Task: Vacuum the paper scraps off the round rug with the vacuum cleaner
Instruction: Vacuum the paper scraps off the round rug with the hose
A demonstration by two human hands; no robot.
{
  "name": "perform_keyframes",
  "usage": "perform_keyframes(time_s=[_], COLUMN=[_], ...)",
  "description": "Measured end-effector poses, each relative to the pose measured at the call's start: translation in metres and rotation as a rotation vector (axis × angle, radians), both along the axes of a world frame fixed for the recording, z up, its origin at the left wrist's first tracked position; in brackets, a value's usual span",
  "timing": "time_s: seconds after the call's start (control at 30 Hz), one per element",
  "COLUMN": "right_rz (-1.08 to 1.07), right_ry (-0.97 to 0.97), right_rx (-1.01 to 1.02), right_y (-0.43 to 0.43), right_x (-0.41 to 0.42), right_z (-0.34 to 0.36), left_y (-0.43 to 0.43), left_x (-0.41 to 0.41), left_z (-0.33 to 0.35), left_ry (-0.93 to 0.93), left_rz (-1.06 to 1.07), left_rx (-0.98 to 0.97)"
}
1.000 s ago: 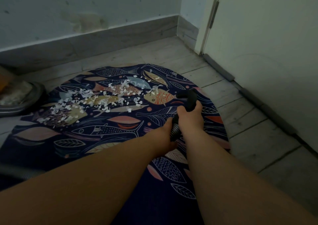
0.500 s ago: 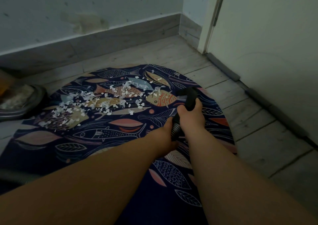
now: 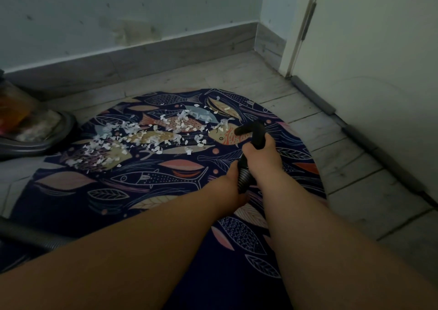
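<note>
A round dark-blue rug (image 3: 147, 191) with a fish pattern lies on the floor. White paper scraps (image 3: 132, 139) are strewn over its far left half. My right hand (image 3: 260, 158) grips the black curved end of the vacuum hose (image 3: 253, 131), whose open tip points left at the nearest scraps. My left hand (image 3: 233, 184) holds the ribbed hose (image 3: 244, 179) just below the right hand. The hose tip sits low over the orange fish, right of the scrap pile.
The vacuum cleaner body (image 3: 30, 129) stands at the left edge of the rug. A stretch of ribbed hose (image 3: 28, 236) lies at the lower left. A wall with a skirting board (image 3: 142, 56) runs behind; a white door (image 3: 369, 60) is on the right.
The hose tip has turned and reached a little further left toward the scraps. Both hands keep the same hold.
</note>
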State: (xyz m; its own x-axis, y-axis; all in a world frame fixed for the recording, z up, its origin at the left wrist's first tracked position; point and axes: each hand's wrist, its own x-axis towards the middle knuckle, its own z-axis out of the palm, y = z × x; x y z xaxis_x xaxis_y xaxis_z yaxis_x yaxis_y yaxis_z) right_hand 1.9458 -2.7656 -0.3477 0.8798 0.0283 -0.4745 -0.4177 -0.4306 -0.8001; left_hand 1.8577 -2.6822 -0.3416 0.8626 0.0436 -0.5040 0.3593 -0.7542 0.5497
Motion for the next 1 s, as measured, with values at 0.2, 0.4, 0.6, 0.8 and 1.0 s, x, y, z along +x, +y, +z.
perform_keyframes(time_s=[0.2,0.4,0.6,0.8,1.0], right_rz=[0.072,0.125,0.209,0.271,0.332], right_ry=[0.002,0.007,-0.001,0.001,-0.001], right_rx=[-0.036,-0.026,0.000,-0.012,-0.036], right_y=[0.011,0.019,0.034,0.047,0.054], right_x=[-0.011,-0.024,-0.034,-0.046,-0.055], right_z=[0.009,0.011,0.013,0.020,0.027], left_y=[0.009,0.015,0.027,0.038,0.042], left_x=[-0.015,-0.031,-0.046,-0.062,-0.076], left_z=[0.004,0.007,0.008,0.013,0.022], left_ry=[-0.005,-0.022,0.026,0.024,0.021], left_rz=[0.026,0.061,0.098,0.145,0.160], left_rx=[-0.009,-0.012,0.020,0.009,0.010])
